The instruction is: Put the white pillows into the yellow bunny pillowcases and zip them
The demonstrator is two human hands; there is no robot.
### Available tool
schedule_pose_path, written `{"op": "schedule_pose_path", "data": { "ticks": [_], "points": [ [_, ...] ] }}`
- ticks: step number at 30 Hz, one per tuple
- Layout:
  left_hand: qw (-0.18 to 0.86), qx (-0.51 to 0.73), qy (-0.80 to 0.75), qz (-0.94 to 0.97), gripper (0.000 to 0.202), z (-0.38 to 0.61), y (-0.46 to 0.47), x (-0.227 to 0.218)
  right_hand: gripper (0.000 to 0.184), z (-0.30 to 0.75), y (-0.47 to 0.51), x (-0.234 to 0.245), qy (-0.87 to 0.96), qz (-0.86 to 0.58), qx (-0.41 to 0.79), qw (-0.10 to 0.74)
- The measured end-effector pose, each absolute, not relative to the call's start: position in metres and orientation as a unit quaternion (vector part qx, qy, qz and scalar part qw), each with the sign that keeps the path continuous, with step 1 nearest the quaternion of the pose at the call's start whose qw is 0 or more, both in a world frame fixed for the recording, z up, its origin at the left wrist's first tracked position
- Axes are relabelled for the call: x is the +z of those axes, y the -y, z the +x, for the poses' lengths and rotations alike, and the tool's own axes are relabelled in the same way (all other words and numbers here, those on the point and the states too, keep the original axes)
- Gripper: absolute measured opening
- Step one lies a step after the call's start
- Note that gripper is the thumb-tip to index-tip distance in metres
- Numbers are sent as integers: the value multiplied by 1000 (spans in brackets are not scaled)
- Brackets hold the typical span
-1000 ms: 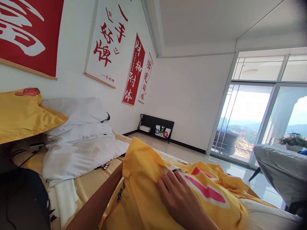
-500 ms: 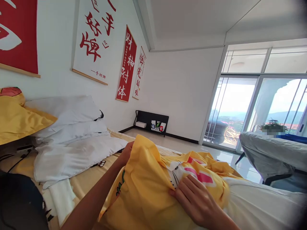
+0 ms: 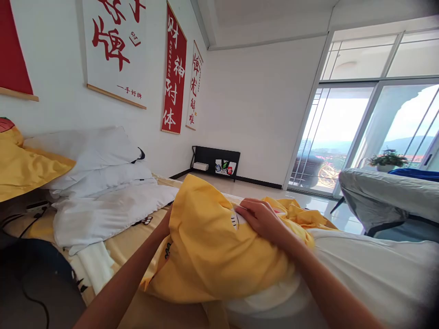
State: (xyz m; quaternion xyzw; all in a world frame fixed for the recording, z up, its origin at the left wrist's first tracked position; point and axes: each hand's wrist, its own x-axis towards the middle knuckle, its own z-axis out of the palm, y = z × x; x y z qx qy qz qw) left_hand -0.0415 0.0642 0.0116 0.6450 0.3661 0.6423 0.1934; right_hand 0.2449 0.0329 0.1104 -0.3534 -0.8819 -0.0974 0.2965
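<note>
Yellow cover [image 3: 206,246] hides most of my left hand [image 3: 166,224]; my right hand [image 3: 262,217] bends over it. I cannot tell either grip, or whether white fabric [image 3: 363,265], right, fills it.

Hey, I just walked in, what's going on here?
A person has both hands on a yellow printed cloth. The right hand rests on top; the left hand is mostly hidden behind the cloth's far side. A white pillow shows below and to the right. Other white pillows lie stacked beyond, on the left.
</note>
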Motion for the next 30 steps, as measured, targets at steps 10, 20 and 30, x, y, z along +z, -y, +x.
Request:
{"op": "schedule_pose_path", "data": {
  "ticks": [10, 20, 30],
  "points": [
    [103, 605, -394, 684, 38, -23, -17, -29, 46, 277, -28, 105, 868, -368, -127, 309],
    [18, 577, -351, 738, 24, -43, -21, -46, 51, 300, -42, 130, 875, -409, -109, 236],
    [97, 600, -397, 688, 57, -48, -6, 15, 42, 296, -51, 105, 899, -356, -47, 252]
  ]
}}
